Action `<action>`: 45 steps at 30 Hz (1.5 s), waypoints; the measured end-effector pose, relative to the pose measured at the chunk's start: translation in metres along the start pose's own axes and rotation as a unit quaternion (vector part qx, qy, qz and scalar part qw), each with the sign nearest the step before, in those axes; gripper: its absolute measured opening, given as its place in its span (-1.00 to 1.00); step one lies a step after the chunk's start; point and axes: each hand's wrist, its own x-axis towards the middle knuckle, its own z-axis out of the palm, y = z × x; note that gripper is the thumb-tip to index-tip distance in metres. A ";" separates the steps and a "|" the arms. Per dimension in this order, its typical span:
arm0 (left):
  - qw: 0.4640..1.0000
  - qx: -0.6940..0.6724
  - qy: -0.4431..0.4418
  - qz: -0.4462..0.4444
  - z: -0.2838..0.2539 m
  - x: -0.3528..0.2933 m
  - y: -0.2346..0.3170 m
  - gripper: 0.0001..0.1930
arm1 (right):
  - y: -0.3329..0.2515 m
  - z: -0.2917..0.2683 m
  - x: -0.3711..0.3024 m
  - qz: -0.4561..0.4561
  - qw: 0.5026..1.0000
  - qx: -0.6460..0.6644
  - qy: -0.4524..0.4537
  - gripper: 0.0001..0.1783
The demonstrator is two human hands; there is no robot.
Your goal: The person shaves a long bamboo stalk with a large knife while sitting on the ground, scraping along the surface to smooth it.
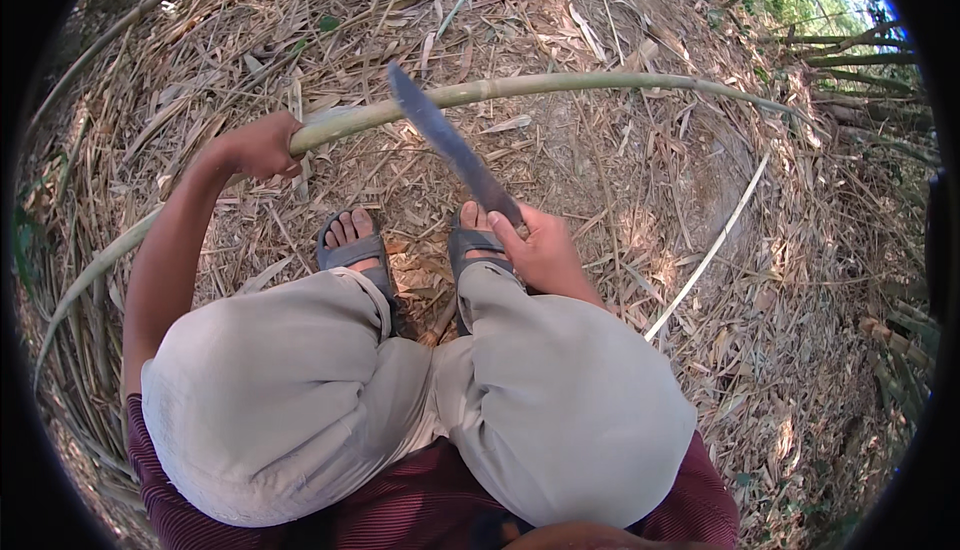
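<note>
A long green bamboo pole (580, 82) runs across in front of my feet, from the lower left to the far right. My left hand (264, 146) is closed around it left of the middle. A machete (450, 142) with a dark, broad blade is in my right hand (541, 250), whose fingers wrap its handle just in front of my right knee. The blade slants up and left, its tip overlapping the pole in view a little right of my left hand. Whether blade and pole touch, I cannot tell. Most of the handle is hidden by my fingers.
Dry bamboo leaves and husks (640, 250) litter the ground. My sandalled feet (355, 240) stand just behind the pole. A thin pale strip (708, 250) lies to the right. Several cut poles (860, 60) are piled at the far right, and more stalks lie along the left edge.
</note>
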 end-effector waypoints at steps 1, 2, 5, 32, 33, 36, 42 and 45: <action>0.999 0.030 0.032 0.004 0.001 0.000 -0.001 -0.83 | -0.006 -0.002 -0.004 -0.017 1.000 -0.011 -0.022 -0.71; 0.996 0.061 0.069 0.014 0.000 -0.002 -0.001 -0.82 | 0.001 -0.002 -0.002 0.033 0.998 0.036 -0.046 -0.68; 0.989 0.088 0.114 -0.030 0.016 -0.006 0.004 -0.84 | 0.010 -0.003 0.005 0.100 0.986 0.124 -0.046 -0.67; 0.871 0.289 0.391 0.066 0.112 -0.010 -0.038 -0.45 | 0.073 -0.017 0.033 0.159 0.958 0.203 0.125 -0.65; 0.849 0.321 0.412 0.077 0.119 -0.003 -0.041 -0.45 | 0.073 -0.015 0.032 0.162 0.957 0.204 0.126 -0.65; 0.851 0.359 0.383 0.033 0.109 0.011 -0.049 -0.72 | 0.069 -0.008 0.034 0.153 0.961 0.190 0.130 -0.64; 0.914 0.294 0.261 -0.097 0.054 -0.005 -0.004 -0.84 | 0.032 -0.020 0.025 0.127 0.973 0.140 0.130 -0.65; 0.959 0.185 0.214 0.007 0.001 -0.052 0.034 -0.76 | -0.003 -0.042 0.017 0.044 0.972 0.159 0.168 -0.65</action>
